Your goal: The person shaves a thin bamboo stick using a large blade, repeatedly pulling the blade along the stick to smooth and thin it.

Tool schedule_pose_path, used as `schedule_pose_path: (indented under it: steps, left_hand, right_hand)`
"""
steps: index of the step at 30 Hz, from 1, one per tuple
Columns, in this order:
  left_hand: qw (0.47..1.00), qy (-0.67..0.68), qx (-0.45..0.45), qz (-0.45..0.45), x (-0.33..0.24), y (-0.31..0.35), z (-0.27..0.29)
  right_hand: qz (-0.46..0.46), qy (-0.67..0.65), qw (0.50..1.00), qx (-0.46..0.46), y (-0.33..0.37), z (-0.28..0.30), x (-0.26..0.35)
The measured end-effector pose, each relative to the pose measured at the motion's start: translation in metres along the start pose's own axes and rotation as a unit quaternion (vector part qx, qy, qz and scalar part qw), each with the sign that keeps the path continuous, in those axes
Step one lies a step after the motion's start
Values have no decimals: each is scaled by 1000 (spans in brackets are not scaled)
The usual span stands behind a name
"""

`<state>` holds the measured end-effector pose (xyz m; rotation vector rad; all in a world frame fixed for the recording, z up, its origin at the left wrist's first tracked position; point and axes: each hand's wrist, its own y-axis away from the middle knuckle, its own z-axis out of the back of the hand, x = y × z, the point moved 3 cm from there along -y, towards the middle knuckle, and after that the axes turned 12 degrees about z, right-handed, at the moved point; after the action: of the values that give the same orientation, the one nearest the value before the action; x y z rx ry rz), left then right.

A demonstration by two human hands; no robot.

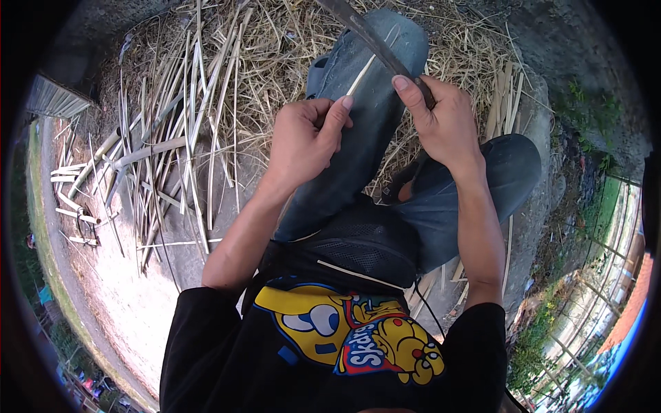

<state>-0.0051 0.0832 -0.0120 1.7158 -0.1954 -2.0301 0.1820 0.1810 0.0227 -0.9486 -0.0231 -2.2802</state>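
My left hand (310, 138) is closed, thumb against the curled fingers, pinching the lower end of a thin pale bamboo strip (360, 77). The strip points up and away over my raised knee, its far tip close to a blade. My right hand (445, 120) is wrapped round the near end of a long dark knife (372, 43), thumb laid along it. The knife slants to the upper left, over my jeans (358, 131), and its far end runs out of the picture. Another short pale strip (361, 274) lies across my lap, on a black mesh pouch (372, 241).
Many split bamboo strips (196, 138) are heaped on the ground to my left, with thicker bamboo pieces (151, 151) among them. Curly pale shavings (275, 41) cover the ground ahead. More strips (506, 100) lie beyond my right knee, near a concrete edge (540, 138).
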Motion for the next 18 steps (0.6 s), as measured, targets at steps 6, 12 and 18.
schedule_pose_path:
  steps: [6, 12, 18]
  left_hand:
    - [997, 48, 56, 33, -3, -12, -2]
    - [990, 100, 93, -33, 13, -8, 1]
    - [999, -29, -20, -26, 2, -11, -7]
  right_hand:
    - [-3, 100, 990, 97, 1, -10, 4]
    - [89, 62, 992, 58, 11, -4, 27]
    - [30, 139, 987, 80, 3, -15, 7]
